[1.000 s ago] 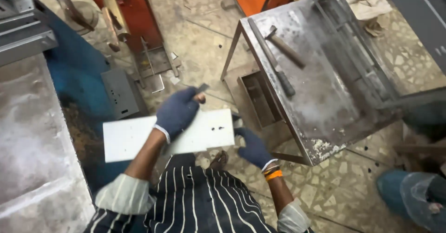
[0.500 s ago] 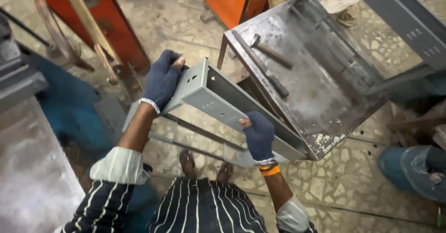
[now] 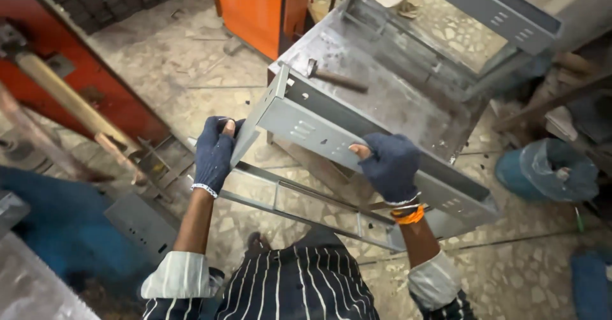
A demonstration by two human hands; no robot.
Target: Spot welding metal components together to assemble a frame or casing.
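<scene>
Metal channel (image 3: 331,135), both hands clamped on it, runs lengthwise from upper left to lower right.

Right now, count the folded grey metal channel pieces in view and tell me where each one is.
2 for certain. One metal channel is held in the left hand and right hand. A second channel lies beyond the steel table, top right. Others may be hidden.

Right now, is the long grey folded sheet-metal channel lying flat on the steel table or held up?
Held up, tilted: the left hand and right hand grip the grey sheet-metal channel above the floor, beside the steel table.
</scene>
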